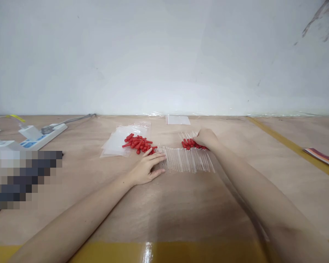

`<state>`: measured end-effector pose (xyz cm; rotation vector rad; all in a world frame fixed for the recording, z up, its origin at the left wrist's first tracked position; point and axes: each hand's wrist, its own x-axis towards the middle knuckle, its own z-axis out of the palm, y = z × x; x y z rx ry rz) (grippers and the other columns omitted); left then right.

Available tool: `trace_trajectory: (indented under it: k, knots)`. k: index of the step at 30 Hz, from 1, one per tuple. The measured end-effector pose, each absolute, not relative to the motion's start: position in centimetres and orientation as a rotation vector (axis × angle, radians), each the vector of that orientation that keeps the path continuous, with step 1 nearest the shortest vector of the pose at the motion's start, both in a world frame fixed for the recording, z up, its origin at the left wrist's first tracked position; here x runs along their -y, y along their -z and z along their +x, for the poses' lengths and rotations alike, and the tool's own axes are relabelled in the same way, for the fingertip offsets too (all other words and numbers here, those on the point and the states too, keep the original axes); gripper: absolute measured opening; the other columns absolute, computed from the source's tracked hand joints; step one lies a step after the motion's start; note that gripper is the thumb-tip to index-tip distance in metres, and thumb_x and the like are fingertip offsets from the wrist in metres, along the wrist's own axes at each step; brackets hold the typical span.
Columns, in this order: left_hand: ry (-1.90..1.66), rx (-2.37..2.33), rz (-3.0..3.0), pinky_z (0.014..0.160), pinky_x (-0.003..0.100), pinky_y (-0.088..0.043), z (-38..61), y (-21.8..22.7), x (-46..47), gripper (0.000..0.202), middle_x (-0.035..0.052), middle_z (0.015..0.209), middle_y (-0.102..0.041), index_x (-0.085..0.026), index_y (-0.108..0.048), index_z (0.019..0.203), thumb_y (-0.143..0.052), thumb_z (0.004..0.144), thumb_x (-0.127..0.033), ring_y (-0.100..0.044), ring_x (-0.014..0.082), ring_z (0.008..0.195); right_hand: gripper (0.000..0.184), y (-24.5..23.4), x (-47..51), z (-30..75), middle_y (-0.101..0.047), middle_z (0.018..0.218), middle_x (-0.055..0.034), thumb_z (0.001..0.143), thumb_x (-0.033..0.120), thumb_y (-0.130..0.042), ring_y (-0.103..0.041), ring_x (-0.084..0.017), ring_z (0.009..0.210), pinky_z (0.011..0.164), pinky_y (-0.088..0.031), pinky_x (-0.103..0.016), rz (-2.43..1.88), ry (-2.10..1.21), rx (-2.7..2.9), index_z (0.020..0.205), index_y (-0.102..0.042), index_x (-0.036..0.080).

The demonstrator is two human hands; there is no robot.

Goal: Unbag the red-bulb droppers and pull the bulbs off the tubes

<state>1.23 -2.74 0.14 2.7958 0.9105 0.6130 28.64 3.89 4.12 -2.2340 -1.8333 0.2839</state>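
A row of thin clear tubes (pixel 185 160), glass or plastic, lies side by side on the table. My left hand (pixel 148 168) rests at the row's left end, fingers spread and touching the tubes there. Beyond that hand is a loose pile of red rubber bulbs (pixel 138 142). My right hand (pixel 207 138) is behind the row's right end, its fingers curled down onto a red bulb. More red bulbs (pixel 188 143) lie lined up beside those fingers, with clear thin stems pointing away from them. The right fingertips are partly hidden.
Clear plastic bags (pixel 120 140) lie under and left of the bulb pile. A small white bag (pixel 178 120) is near the wall. At left stands a power strip (pixel 44 137) with plugs and cables, near a blurred-out dark area. A striped packet (pixel 322 157) lies far right.
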Motion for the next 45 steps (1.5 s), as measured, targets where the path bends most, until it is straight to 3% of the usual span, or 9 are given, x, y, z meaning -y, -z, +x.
trace_trajectory:
  k: [4,9,13,16,22,28,33,39,45]
  knots:
    - [-0.701,-0.926,2.824,0.108,0.049,-0.015,1.3,0.0,2.7,0.041,0.0094,0.125,-0.052,-0.020,-0.050,0.120,-0.051,0.082,-0.036,-0.044,0.0209,0.119,0.014,-5.0,-4.0,28.4,-0.057,0.046,-0.0078,0.061,0.022,-0.056,-0.057,-0.018,0.051,0.051,-0.039,-0.027,-2.294,-0.242,1.770,0.050,-0.061,0.015]
    - [-0.657,-1.051,2.877,0.107,0.052,-0.014,1.7,0.0,2.4,0.068,0.0141,0.135,-0.040,-0.016,-0.042,0.128,-0.054,0.074,-0.055,-0.031,0.0278,0.128,0.019,-6.4,-2.6,28.6,-0.059,0.053,-0.0083,0.067,0.030,-0.052,-0.058,-0.020,0.058,0.050,-0.038,-0.027,-2.221,-0.178,1.691,0.056,-0.060,0.016]
    - [-0.558,-1.046,2.888,0.108,0.052,-0.010,1.5,0.1,2.1,0.059,0.0116,0.133,-0.043,-0.018,-0.042,0.128,-0.047,0.080,-0.052,-0.035,0.0250,0.126,0.018,-5.9,-0.3,28.8,-0.062,0.059,-0.0044,0.071,0.033,-0.052,-0.056,-0.015,0.055,0.050,-0.039,-0.024,-1.861,-0.346,1.678,0.065,-0.058,0.017]
    - [-0.566,-0.955,2.926,0.109,0.050,-0.012,0.9,0.0,1.8,0.051,0.0087,0.129,-0.049,-0.019,-0.043,0.127,-0.046,0.083,-0.046,-0.039,0.0225,0.124,0.018,-3.9,1.5,28.6,-0.064,0.072,-0.0043,0.073,0.034,-0.054,-0.059,-0.014,0.065,0.057,-0.043,-0.023,-1.525,-0.413,1.727,0.077,-0.055,0.016]
    - [-1.189,-1.110,2.971,0.104,0.047,-0.026,1.6,-0.8,2.1,0.056,0.0130,0.122,-0.052,-0.014,-0.044,0.125,-0.055,0.077,-0.043,-0.040,0.0267,0.121,0.023,-0.3,4.2,27.1,-0.065,0.088,-0.0052,0.081,0.029,-0.052,-0.054,-0.018,0.085,0.078,-0.035,-0.034,-1.171,0.183,2.006,0.101,-0.058,0.019]
    - [-1.146,-1.037,3.237,0.104,0.058,-0.011,4.2,-0.6,3.1,0.022,0.0010,0.095,-0.067,-0.025,-0.060,0.104,-0.049,0.084,-0.029,-0.056,0.0214,0.099,0.018,0.6,5.6,24.5,-0.066,0.087,-0.0017,0.084,0.024,-0.051,-0.052,-0.014,0.082,0.086,-0.026,-0.035,-1.055,0.416,2.104,0.098,-0.061,0.021]
    - [-1.283,-0.992,3.291,0.105,0.056,-0.011,4.9,-0.1,3.1,0.017,-0.0042,0.065,-0.065,-0.021,-0.063,0.079,-0.047,0.085,-0.020,-0.060,0.0126,0.072,0.016,0.9,6.0,23.4,-0.065,0.082,0.0004,0.081,0.029,-0.054,-0.050,-0.013,0.080,0.092,-0.020,-0.037,-0.998,0.545,2.080,0.094,-0.062,0.024]
    - [-1.304,-0.899,3.351,0.104,0.056,-0.013,4.7,-0.4,3.4,0.014,-0.0050,0.063,-0.064,-0.020,-0.062,0.081,-0.049,0.083,-0.016,-0.058,0.0121,0.071,0.012,0.2,6.1,23.4,-0.055,0.057,0.0042,0.081,0.028,-0.054,-0.044,-0.009,0.064,0.092,-0.019,-0.039,-0.952,0.757,2.050,0.080,-0.065,0.024]
    - [-1.262,-0.902,3.391,0.102,0.056,-0.014,4.1,-0.7,4.0,0.014,-0.0059,0.061,-0.062,-0.022,-0.061,0.081,-0.049,0.082,-0.015,-0.057,0.0125,0.073,0.020,-1.0,6.6,23.6,-0.051,0.056,0.0036,0.084,0.031,-0.049,-0.042,-0.010,0.064,0.090,-0.018,-0.039,-0.895,0.815,2.178,0.073,-0.063,0.022]
